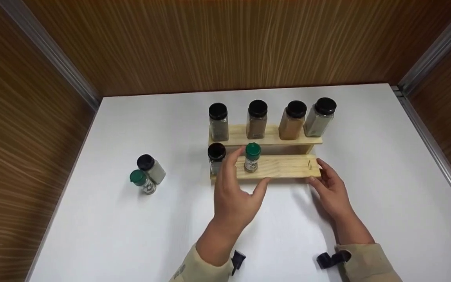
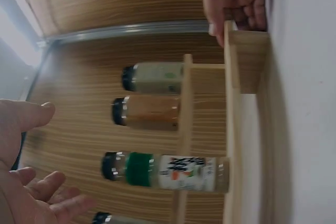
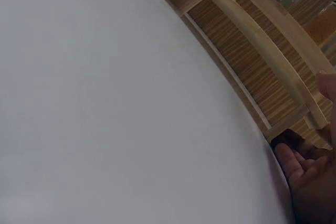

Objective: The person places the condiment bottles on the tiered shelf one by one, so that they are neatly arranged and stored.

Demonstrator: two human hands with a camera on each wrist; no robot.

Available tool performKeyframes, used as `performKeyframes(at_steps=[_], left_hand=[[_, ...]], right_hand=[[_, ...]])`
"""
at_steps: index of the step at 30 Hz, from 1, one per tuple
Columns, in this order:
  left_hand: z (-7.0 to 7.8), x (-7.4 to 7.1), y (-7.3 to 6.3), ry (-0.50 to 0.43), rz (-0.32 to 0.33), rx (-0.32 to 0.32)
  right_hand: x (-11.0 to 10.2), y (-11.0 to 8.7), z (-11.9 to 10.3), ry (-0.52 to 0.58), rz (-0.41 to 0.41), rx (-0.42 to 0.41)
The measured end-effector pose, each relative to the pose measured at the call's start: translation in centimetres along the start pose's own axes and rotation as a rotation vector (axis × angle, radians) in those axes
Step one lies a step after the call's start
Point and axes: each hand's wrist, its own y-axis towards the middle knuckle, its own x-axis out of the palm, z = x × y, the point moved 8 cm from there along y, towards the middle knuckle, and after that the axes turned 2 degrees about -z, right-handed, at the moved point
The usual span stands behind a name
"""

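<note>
A two-tier wooden spice rack (image 1: 284, 166) stands on the white table. On its lower shelf is a small green-capped spice jar (image 1: 251, 158), upright, with a printed label. My left hand (image 1: 235, 197) is just in front of this jar, thumb and fingers spread; the left wrist view shows a gap between the fingers and the green-capped jar (image 2: 184, 172). At the rack's right end, my right hand (image 1: 333, 192) grips the lower shelf's corner, thumb at the front edge and fingers around the side. A black-capped jar (image 1: 216, 158) at the shelf's left end is partly hidden by my left hand.
Several black-capped jars, one with orange-brown contents (image 1: 292, 120), line the upper shelf. To the left on the table, a black-capped jar (image 1: 153, 170) stands close beside another green-capped jar (image 1: 143, 181). Wood-grain panels (image 1: 225, 47) enclose the back and sides.
</note>
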Motion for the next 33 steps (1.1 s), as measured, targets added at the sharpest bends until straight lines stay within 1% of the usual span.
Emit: performKeyframes(at_steps=[2,4,6,8,11,18,20,22,24,26,29,31,33], left_hand=[[0.7,-1.2,-0.1,0.012,0.036,0.045],[1.1,-2.6,-0.2,0.032,0.072,0.068],[1.1,-4.0,-0.2,0.05,0.111,0.069],[0.7,-5.5,-0.2,0.073,0.15,0.058],[-0.6,-8.0,-0.2,0.112,0.214,0.014],[-5.1,-14.7,-0.9,0.252,0.397,-0.149],[-6.2,-16.2,-1.0,0.278,0.428,-0.19],[-7.5,-17.3,-0.9,0.291,0.444,-0.236],[-9.1,-17.9,-1.0,0.292,0.446,-0.296],[-11.0,-18.2,-1.4,0.288,0.443,-0.369],[-13.9,-17.7,-2.3,0.279,0.41,-0.486],[-15.5,-17.2,-3.1,0.279,0.377,-0.545],[-16.9,-16.8,-3.7,0.269,0.341,-0.591]], right_hand=[[0.0,0.0,0.0,0.004,0.001,-0.007],[0.1,0.1,0.0,0.005,-0.004,-0.014],[0.4,0.3,0.0,0.015,-0.014,-0.013],[0.8,0.5,0.1,0.021,-0.021,-0.007],[1.4,0.7,0.3,0.025,-0.04,0.006],[2.2,1.2,0.4,0.016,-0.074,0.01],[2.1,1.4,0.3,0.013,-0.078,0.009],[2.0,1.5,0.3,0.011,-0.079,0.009],[1.5,1.3,0.3,0.012,-0.07,0.008],[1.0,1.1,0.3,0.006,-0.057,0.005],[0.1,0.8,0.3,-0.007,-0.034,0.002],[-0.3,0.6,0.4,-0.014,-0.023,0.002],[-0.5,0.5,0.4,-0.016,-0.017,0.003]])
